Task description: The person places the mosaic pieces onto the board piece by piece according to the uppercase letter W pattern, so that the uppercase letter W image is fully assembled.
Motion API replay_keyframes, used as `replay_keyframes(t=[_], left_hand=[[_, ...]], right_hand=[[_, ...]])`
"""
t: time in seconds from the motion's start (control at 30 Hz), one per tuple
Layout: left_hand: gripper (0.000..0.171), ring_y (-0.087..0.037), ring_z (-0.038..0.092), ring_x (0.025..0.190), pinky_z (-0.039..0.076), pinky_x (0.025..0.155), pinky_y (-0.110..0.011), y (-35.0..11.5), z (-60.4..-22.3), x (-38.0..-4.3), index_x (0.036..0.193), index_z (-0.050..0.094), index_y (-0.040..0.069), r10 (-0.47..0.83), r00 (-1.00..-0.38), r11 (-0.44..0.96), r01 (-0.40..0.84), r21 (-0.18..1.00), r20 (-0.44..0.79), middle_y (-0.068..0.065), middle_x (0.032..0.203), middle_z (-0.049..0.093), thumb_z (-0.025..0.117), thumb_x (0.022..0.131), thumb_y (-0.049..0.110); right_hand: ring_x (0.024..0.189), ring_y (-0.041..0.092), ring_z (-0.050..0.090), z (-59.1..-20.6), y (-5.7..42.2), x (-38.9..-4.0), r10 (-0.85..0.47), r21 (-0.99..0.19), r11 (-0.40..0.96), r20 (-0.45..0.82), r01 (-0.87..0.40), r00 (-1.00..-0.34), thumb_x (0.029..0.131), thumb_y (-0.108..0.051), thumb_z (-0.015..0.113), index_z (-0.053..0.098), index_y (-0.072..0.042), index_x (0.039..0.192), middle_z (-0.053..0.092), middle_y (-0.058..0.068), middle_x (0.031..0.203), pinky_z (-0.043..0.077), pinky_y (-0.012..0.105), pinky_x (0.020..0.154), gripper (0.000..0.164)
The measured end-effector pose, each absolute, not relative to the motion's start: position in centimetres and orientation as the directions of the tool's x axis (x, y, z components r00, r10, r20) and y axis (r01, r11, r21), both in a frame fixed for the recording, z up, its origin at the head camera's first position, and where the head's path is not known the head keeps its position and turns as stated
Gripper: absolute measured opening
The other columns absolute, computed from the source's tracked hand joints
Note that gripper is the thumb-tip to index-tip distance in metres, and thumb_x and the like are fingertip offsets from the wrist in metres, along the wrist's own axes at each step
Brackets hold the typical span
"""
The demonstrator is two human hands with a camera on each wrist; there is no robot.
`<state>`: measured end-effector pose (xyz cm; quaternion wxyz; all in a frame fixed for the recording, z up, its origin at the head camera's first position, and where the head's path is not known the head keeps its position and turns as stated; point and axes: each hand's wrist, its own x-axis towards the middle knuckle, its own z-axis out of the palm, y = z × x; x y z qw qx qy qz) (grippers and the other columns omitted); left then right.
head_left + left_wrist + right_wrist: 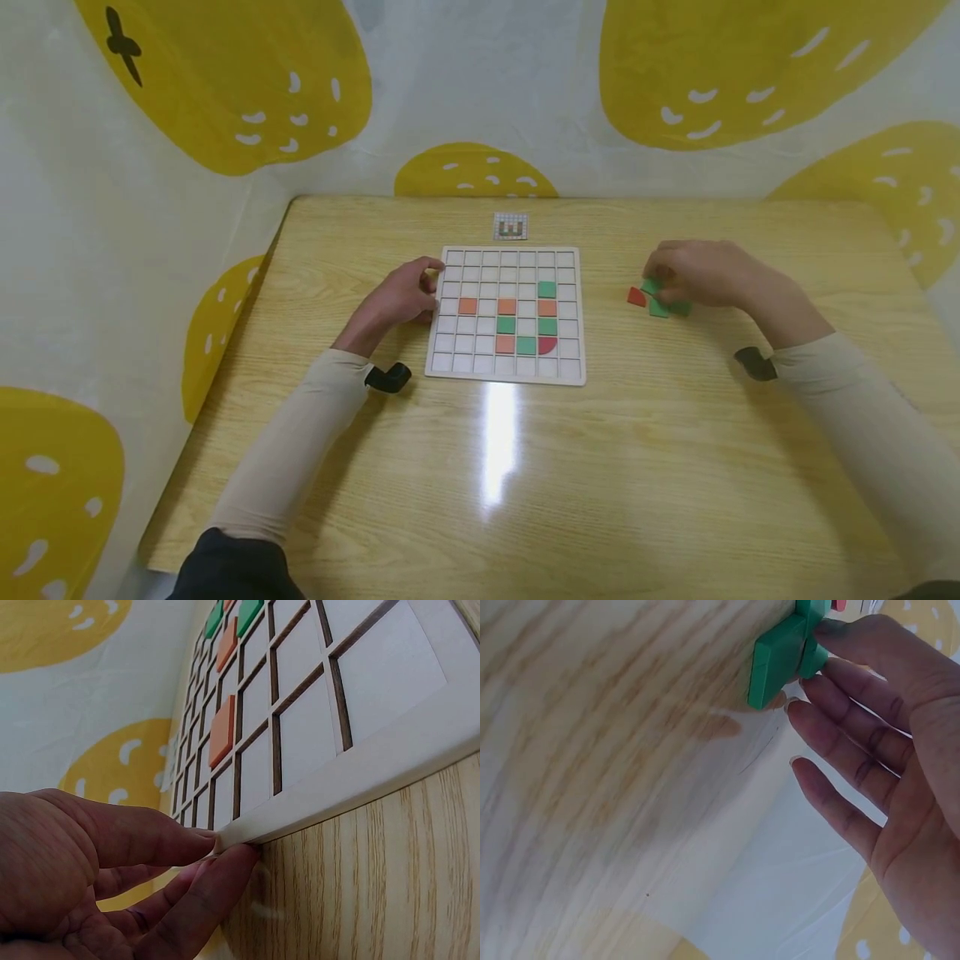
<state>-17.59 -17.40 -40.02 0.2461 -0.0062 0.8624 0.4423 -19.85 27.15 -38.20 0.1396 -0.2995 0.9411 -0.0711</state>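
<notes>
A white gridded board (582, 333) lies on the table, holding several orange tiles (468, 307), several green tiles (527, 346) and a red quarter-round piece (547, 345). At its left edge, my left hand (401, 292) pinches the rim (352, 791) between thumb and fingers. To the right of the board, my right hand (708, 271) is over a small group of green tiles (658, 308), with another red quarter-round piece (636, 297) beside them. In the right wrist view, thumb and forefinger pinch a green tile (814, 661); the other fingers are loosely bent.
A small printed card (511, 226) with a grid pattern lies behind the board. The wooden table (637, 467) meets a white cloth with yellow shapes (480, 100) at its back and left side.
</notes>
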Motion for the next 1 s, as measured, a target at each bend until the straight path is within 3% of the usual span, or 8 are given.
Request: replay_keyframes(t=[0.27, 0.53, 0.77, 1.0], left_hand=[[0.067, -0.027, 0.053, 0.096, 0.059, 0.076, -0.034, -17.2, -40.0, -17.6, 0.151, 0.041, 0.010, 0.202, -0.879, 0.611, -0.232, 0.757, -0.433, -0.016, 0.115, 0.049, 0.060, 0.091, -0.011], [0.066, -0.027, 0.053, 0.093, 0.059, 0.077, -0.036, -17.2, -39.9, -17.5, 0.152, 0.041, 0.010, 0.198, -0.876, 0.603, -0.244, 0.759, -0.439, -0.016, 0.114, 0.048, 0.059, 0.092, -0.012], [0.066, -0.027, 0.053, 0.095, 0.060, 0.079, -0.037, -17.2, -39.8, -17.4, 0.152, 0.040, 0.010, 0.200, -0.875, 0.604, -0.244, 0.759, -0.441, -0.016, 0.116, 0.048, 0.060, 0.093, -0.011], [0.065, -0.027, 0.053, 0.095, 0.060, 0.079, -0.035, -17.4, -40.0, -17.5, 0.152, 0.040, 0.010, 0.214, -0.875, 0.605, -0.229, 0.762, -0.433, -0.016, 0.117, 0.047, 0.060, 0.093, -0.011]], right_hand=[[0.086, 0.016, 0.061, -38.0, 27.3, -20.2, -0.582, -0.197, 0.812, -0.215, -0.549, -0.784, 0.082, -0.020, 0.079, 0.069, -0.021, 0.095, 0.066, -0.004, 0.095, 0.052, 0.045, 0.072, 0.017], [0.089, 0.019, 0.064, -37.3, 26.3, -20.1, -0.616, -0.209, 0.785, -0.178, -0.583, -0.767, 0.084, -0.023, 0.080, 0.064, -0.022, 0.094, 0.068, -0.002, 0.096, 0.052, 0.044, 0.071, 0.018], [0.093, 0.018, 0.064, -36.6, 25.2, -20.1, -0.631, -0.234, 0.772, -0.173, -0.591, -0.756, 0.086, -0.025, 0.078, 0.065, -0.023, 0.099, 0.068, -0.003, 0.100, 0.052, 0.044, 0.073, 0.019], [0.099, 0.021, 0.065, -35.5, 23.4, -20.0, -0.628, -0.242, 0.776, -0.217, -0.582, -0.747, 0.085, -0.023, 0.077, 0.068, -0.017, 0.110, 0.069, -0.001, 0.105, 0.053, 0.048, 0.081, 0.028]])
